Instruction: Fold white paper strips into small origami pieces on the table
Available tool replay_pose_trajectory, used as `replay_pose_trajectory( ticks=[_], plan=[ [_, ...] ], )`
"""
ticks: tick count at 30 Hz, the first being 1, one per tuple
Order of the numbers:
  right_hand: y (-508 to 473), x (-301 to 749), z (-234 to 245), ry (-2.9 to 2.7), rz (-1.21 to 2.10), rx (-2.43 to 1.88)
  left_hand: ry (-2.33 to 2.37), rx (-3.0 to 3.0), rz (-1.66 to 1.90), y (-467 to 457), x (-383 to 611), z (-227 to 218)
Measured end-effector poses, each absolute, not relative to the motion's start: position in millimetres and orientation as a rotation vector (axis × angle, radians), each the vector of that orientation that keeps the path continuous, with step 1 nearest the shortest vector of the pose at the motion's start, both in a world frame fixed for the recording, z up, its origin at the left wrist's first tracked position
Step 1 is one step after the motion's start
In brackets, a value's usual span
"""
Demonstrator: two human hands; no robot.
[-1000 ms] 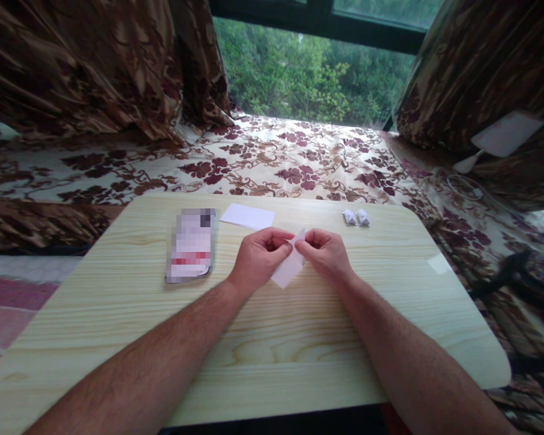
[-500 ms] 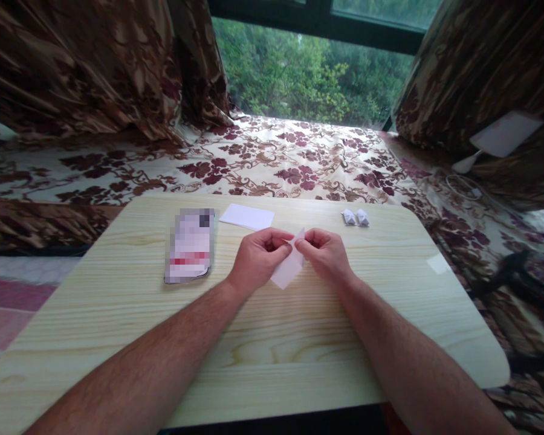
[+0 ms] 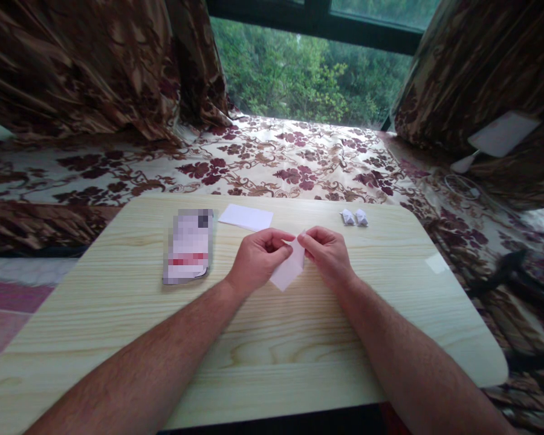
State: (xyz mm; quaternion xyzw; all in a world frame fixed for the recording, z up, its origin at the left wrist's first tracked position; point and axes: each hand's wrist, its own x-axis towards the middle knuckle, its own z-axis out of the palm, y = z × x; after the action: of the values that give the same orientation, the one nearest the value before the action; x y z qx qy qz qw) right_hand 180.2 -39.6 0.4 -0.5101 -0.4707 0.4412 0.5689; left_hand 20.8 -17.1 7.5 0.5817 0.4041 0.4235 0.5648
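Note:
A small folded piece of white paper (image 3: 290, 269) is held up between my two hands, above the middle of the table. My left hand (image 3: 259, 257) pinches its left side between thumb and fingers. At the upper right corner, my right hand (image 3: 325, 249) pinches the paper with thumb and forefinger. The paper's lower end hangs free, pointing toward me. Beyond my left hand lies a flat stack of white paper (image 3: 246, 217). Two small folded paper shapes (image 3: 354, 217) sit side by side past my right hand.
On the left of the pale wooden table (image 3: 263, 386) lies a blurred-out packet (image 3: 188, 246). A light patch (image 3: 436, 263) shows near the right edge. Behind the table is a flower-patterned cloth (image 3: 294, 157), with a white lamp (image 3: 503, 134) to the right.
My right thumb and fingers have shifted slightly up to the paper's top corner, and the corner that stuck up is now folded down or covered. My left hand keeps its hold.

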Motion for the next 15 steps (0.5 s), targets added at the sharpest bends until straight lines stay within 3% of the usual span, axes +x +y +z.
replay_pose_trajectory(
  ticks=[15],
  plan=[
    [-36.2,181.4,-0.9,-1.042,0.946,-1.207,0.976,1.407,0.952,-15.9,20.7,5.8]
  ],
)
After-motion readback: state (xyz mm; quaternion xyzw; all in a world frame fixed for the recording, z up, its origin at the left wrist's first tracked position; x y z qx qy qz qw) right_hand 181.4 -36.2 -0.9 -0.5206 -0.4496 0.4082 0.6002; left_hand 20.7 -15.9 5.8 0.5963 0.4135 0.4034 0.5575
